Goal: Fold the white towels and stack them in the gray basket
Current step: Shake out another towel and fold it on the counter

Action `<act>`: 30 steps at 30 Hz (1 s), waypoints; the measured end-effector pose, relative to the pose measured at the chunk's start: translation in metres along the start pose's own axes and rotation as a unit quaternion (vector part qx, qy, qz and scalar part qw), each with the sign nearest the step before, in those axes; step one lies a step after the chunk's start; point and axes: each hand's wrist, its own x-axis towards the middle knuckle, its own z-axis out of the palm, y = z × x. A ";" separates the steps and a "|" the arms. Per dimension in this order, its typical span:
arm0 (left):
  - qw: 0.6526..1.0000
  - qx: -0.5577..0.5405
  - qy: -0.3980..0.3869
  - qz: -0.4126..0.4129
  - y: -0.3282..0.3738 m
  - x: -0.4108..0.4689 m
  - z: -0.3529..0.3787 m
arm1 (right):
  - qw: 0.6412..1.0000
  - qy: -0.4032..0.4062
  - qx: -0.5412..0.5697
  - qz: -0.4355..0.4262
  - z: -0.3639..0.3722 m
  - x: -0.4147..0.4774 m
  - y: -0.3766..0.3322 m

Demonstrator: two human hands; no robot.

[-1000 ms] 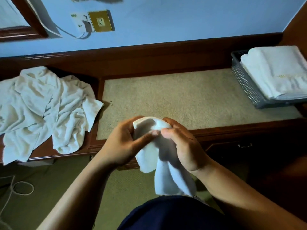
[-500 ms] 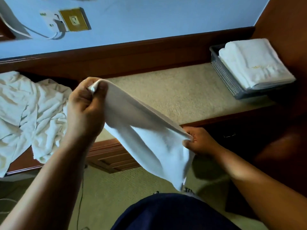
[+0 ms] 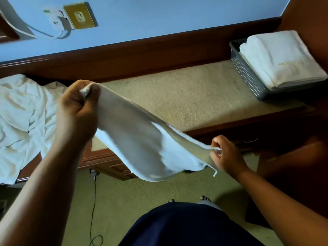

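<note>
A small white towel (image 3: pixel 145 144) hangs stretched in the air in front of the bench. My left hand (image 3: pixel 76 110) grips one corner of it, raised at the left. Lower and to the right, my right hand (image 3: pixel 225 153) pinches the opposite corner. The towel sags between the two hands. The gray basket (image 3: pixel 248 75) sits at the bench's far right end with folded white towels (image 3: pixel 282 57) stacked in it. A heap of crumpled white towels (image 3: pixel 23 121) lies at the bench's left end.
The wooden bench has a beige carpeted top (image 3: pixel 186 96) between the heap and the basket. A wall socket with a plugged cable (image 3: pixel 62 23) is on the blue wall. A thin cable (image 3: pixel 93 210) trails over the green floor.
The hands held the towel bunched together, then pulled apart, the left rising and the right moving out, spreading the towel. Since half a second ago it is drawn a little flatter.
</note>
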 end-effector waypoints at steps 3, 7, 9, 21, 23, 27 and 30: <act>0.996 0.017 -0.059 0.070 0.017 -0.007 0.005 | 0.999 -0.021 -0.035 0.004 0.012 0.002 -0.009; 0.983 0.022 -0.129 0.128 0.038 -0.015 0.024 | 0.999 -0.038 -0.035 -0.008 0.027 0.010 -0.030; 0.977 0.033 -0.162 0.137 0.045 -0.021 0.037 | 0.995 -0.024 0.055 -0.075 0.027 0.011 -0.053; 0.956 0.044 -0.212 0.196 0.072 -0.019 0.057 | 0.957 0.068 0.250 -0.131 0.021 -0.006 -0.135; 0.954 0.050 -0.217 0.201 0.073 -0.019 0.054 | 0.957 0.081 0.264 -0.092 0.022 -0.004 -0.136; 0.958 0.049 -0.209 0.188 0.075 -0.021 0.049 | 0.950 0.118 0.264 -0.121 0.027 0.003 -0.136; 0.961 0.044 -0.207 0.176 0.074 -0.024 0.044 | 0.942 0.132 0.292 -0.102 0.031 0.005 -0.136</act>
